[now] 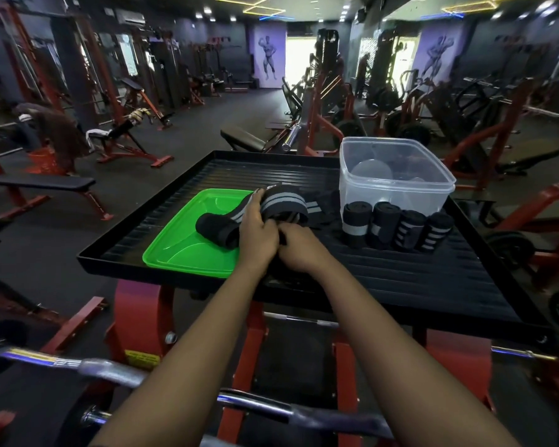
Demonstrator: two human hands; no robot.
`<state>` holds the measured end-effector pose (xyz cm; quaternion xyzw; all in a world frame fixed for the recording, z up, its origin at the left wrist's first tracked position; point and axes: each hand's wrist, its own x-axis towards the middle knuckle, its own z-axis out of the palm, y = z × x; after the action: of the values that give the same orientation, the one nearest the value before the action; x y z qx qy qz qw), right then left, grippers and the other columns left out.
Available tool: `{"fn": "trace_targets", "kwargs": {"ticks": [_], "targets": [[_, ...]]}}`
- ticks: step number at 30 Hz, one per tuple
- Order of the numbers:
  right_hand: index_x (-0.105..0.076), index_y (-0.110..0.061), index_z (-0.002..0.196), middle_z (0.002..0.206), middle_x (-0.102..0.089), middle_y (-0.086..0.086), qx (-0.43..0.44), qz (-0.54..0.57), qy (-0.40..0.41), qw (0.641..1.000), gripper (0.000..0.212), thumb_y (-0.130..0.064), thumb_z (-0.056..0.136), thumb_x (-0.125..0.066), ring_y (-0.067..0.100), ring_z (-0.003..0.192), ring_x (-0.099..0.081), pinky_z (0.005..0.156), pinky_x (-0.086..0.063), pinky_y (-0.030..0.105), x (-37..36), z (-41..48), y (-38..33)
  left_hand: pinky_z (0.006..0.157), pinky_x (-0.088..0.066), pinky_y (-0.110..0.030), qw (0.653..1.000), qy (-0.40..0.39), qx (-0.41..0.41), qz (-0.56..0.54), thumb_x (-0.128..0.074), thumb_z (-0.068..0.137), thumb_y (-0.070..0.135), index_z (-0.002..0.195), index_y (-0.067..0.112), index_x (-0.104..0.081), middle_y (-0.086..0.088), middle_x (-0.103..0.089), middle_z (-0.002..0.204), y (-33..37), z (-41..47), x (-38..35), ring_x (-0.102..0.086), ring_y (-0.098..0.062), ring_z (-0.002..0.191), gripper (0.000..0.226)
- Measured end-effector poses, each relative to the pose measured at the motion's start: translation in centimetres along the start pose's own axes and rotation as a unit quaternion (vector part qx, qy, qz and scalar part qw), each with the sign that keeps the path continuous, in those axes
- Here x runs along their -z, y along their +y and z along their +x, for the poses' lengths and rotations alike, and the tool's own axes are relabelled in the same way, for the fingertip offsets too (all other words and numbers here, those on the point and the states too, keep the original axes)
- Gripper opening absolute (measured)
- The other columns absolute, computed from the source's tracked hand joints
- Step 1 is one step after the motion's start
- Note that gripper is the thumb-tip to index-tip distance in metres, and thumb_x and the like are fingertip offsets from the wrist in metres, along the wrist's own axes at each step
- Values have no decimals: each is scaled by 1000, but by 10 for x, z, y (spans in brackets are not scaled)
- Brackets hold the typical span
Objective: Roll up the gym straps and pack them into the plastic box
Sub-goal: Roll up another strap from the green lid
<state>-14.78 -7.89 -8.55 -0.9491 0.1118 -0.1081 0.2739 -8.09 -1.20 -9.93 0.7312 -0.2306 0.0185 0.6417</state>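
Seemingly soft, light and floppy, the striped strap (218, 225) is gripped mid-length by the left hand (259, 232), while the right hand (302, 250) curls its fingers on the near end, probably the best rolling start.

Left hand (259, 230) and right hand (300, 250), two, grip one loose strap (218, 225). Right of the grip: four rolled straps (383, 225), one plastic box (397, 190). Left: one green lid (191, 251). Beneath: one tray (416, 275).

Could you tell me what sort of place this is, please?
Most likely a gym: weight benches and red machine frames fill the room, and a bodybuilder poster hangs on the wall.
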Motion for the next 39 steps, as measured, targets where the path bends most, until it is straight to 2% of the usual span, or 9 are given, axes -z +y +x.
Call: {"fn": "trace_targets", "kwargs": {"ticks": [6,11,15,19,25,28,31,35,39], "targets": [[-64,-1,113,121,-60,22,-98,-57,58,992,31,-9,87,-50,38,115,-54,88,-47,36,4,24,7,107,-28,-27,976,-33,-1,216,-46,76,-11,144,12,-39,-18,-46,141,-9,15,14,-43,-30,130,73],[-61,-8,121,141,-30,14,-171,-124,146,966,31,-18,92,-55,34,123,-36,98,-42,41,6,42,2,104,-32,-32,959,-52,23,276,-49,81,-3,145,11,-37,-27,-49,133,-10,18,20,-45,-38,125,66],[-51,-2,131,151,-17,19,-222,-68,83,969,39,-13,94,-52,37,128,-36,102,-40,40,5,57,1,103,-34,-31,961,-46,33,272,-49,79,-4,144,9,-39,-27,-53,131,-11,22,21,-46,-38,124,67],[-45,4,135,144,-34,27,-202,-83,39,975,39,-2,96,-41,36,125,-48,102,-41,38,3,58,5,99,-31,-27,960,-40,29,274,-52,79,-1,144,10,-41,-26,-55,129,-11,25,21,-48,-37,122,67],[-63,-4,111,111,-67,17,-123,-153,192,961,22,-12,94,-53,34,106,-61,81,-49,38,19,46,6,98,-39,-28,976,16,4,219,-51,77,-2,134,20,-55,-17,-65,121,-11,29,22,-58,-30,114,61],[-66,-11,106,106,-66,14,-95,-37,216,971,30,-30,84,-64,33,112,-53,89,-46,37,18,42,4,96,-43,-29,981,44,11,190,-48,82,-1,127,21,-62,-14,-67,117,-11,30,22,-62,-29,107,52],[-59,-15,119,122,-60,15,-120,15,127,984,46,-44,83,-56,37,122,-45,100,-41,39,15,40,1,93,-43,-26,987,69,21,142,-46,86,0,119,21,-67,-11,-69,116,-13,31,23,-63,-27,105,45],[-39,-16,144,137,-50,16,-204,210,4,956,81,-63,79,-49,35,120,-52,90,-42,35,12,36,4,83,-42,-23,994,87,23,66,-48,92,4,115,15,-68,-8,-70,110,-16,31,22,-63,-22,100,32],[-66,-20,113,105,-69,4,-166,407,-21,898,62,-69,76,-57,20,91,-65,74,-48,30,10,29,5,82,-49,-25,997,69,17,-5,-49,93,3,110,14,-68,-8,-70,105,-15,27,20,-64,-18,92,28]]}}
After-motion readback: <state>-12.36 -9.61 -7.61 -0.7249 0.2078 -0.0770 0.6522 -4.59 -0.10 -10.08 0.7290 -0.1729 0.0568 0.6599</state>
